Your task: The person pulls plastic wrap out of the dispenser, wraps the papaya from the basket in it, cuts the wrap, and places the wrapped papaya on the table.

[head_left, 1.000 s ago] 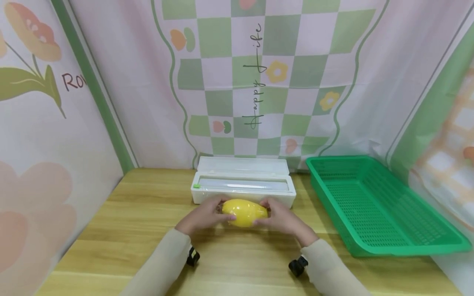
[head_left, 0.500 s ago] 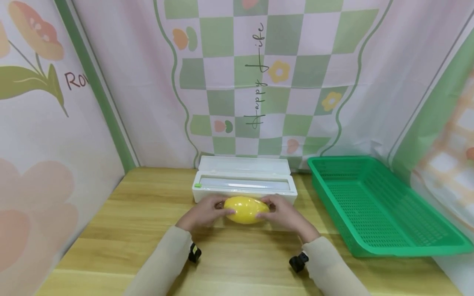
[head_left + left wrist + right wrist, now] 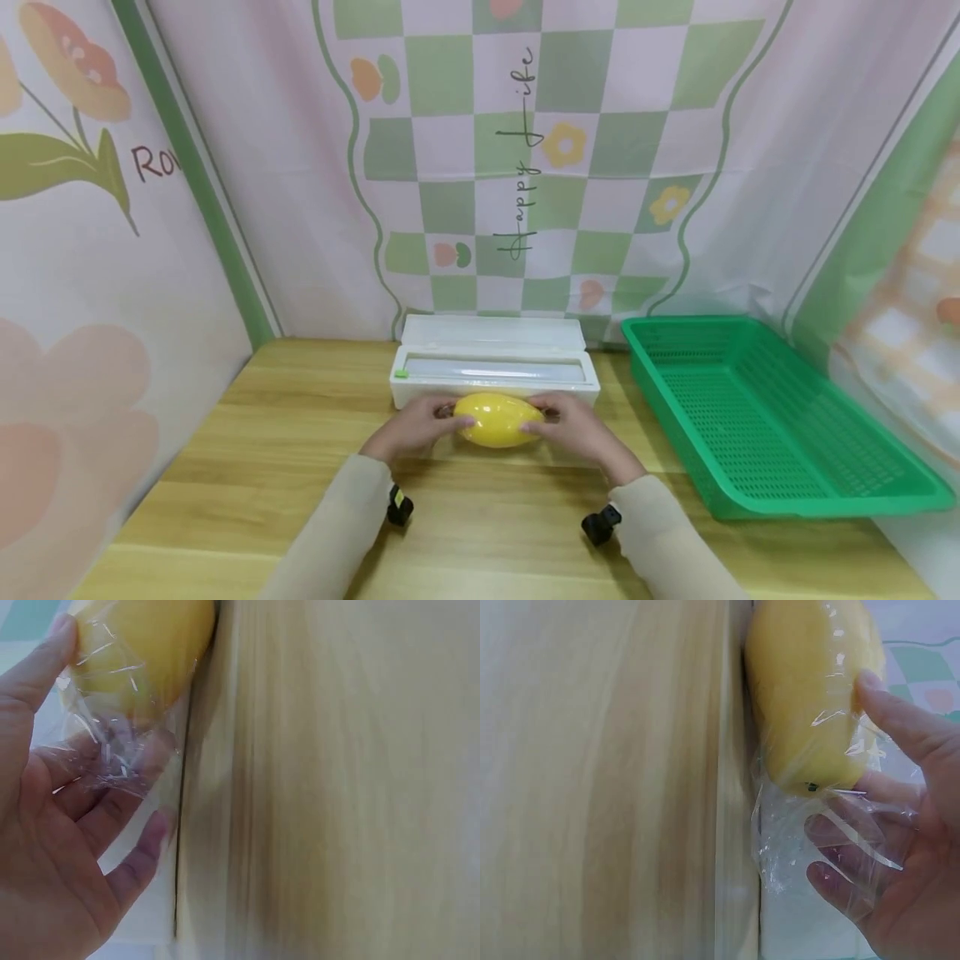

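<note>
A smooth, oblong yellow fruit [image 3: 498, 420] is held crosswise between both hands, in front of the white cling film box [image 3: 493, 389]. Clear cling film [image 3: 124, 746] covers it, with loose film bunched past each end. At its left end my left hand [image 3: 416, 427] grips it, the thumb on the near side and other fingers behind. My right hand [image 3: 576, 429] grips the other end the same way. In the right wrist view a small dark spot [image 3: 812, 786] marks the fruit's end, and loose film [image 3: 795, 840] hangs across the fingers.
The box's lid [image 3: 491, 332] is raised, showing the film roll [image 3: 493, 369] and a green slider [image 3: 401, 374]. A green plastic basket [image 3: 678, 425] stands on the right of the wooden table [image 3: 247, 442]. Printed curtains [image 3: 442, 150] rise behind.
Both hands have carried the yellow fruit slightly forward, closer to the box, and turned it a little. The box and basket stay in place.
</note>
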